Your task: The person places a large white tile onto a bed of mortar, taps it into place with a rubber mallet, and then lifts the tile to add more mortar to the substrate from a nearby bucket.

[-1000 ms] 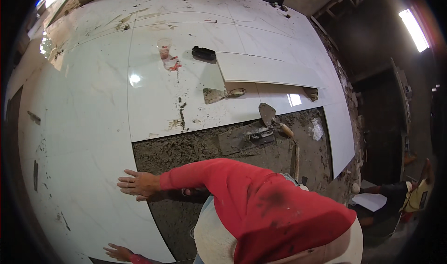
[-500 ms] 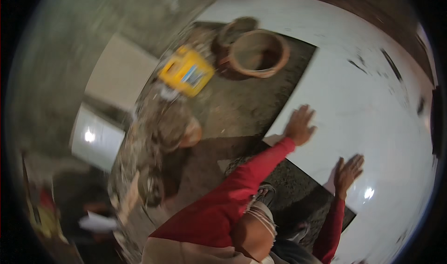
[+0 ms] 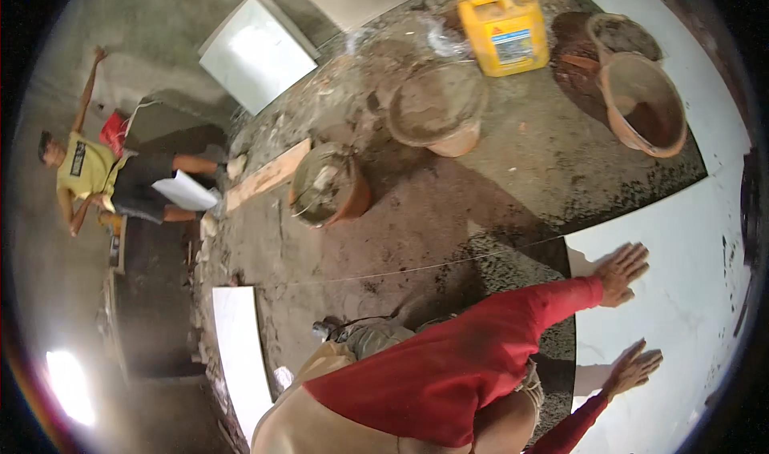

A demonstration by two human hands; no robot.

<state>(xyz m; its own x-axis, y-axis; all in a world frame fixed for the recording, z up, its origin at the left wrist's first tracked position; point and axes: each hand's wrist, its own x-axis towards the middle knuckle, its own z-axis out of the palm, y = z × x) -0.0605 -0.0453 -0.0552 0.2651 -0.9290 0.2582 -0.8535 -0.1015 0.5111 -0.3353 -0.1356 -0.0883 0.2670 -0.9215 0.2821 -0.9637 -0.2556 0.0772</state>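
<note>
My left hand (image 3: pixel 623 275) lies flat on a large white tile (image 3: pixel 681 254), its fingers stretched out toward the right. Nearer the lower edge, my right hand (image 3: pixel 633 371) also rests on the white surface with its fingers extended, and neither hand holds anything. Both forearms wear red sleeves. Beside the tile's left edge runs a strip of dark, rough mortar (image 3: pixel 558 334), partly covered by my left arm and knee. A thin string (image 3: pixel 424 267) stretches across the floor toward the tile's corner.
A yellow jerrycan (image 3: pixel 509 42) stands at the back. Mortar-smeared buckets (image 3: pixel 645 106), (image 3: pixel 460 138) and a smaller bucket (image 3: pixel 352 198) sit around the floor. A wooden plank (image 3: pixel 268 174) and white tile pieces (image 3: pixel 258 54), (image 3: pixel 240 350) lie leftward. A co-worker (image 3: pixel 90 166) stands at far left.
My view has swung left, so the buckets and jerrycan appear farther right and the co-worker shows fully. Both hands stay flat on white tile; whether they slid along it is unclear.
</note>
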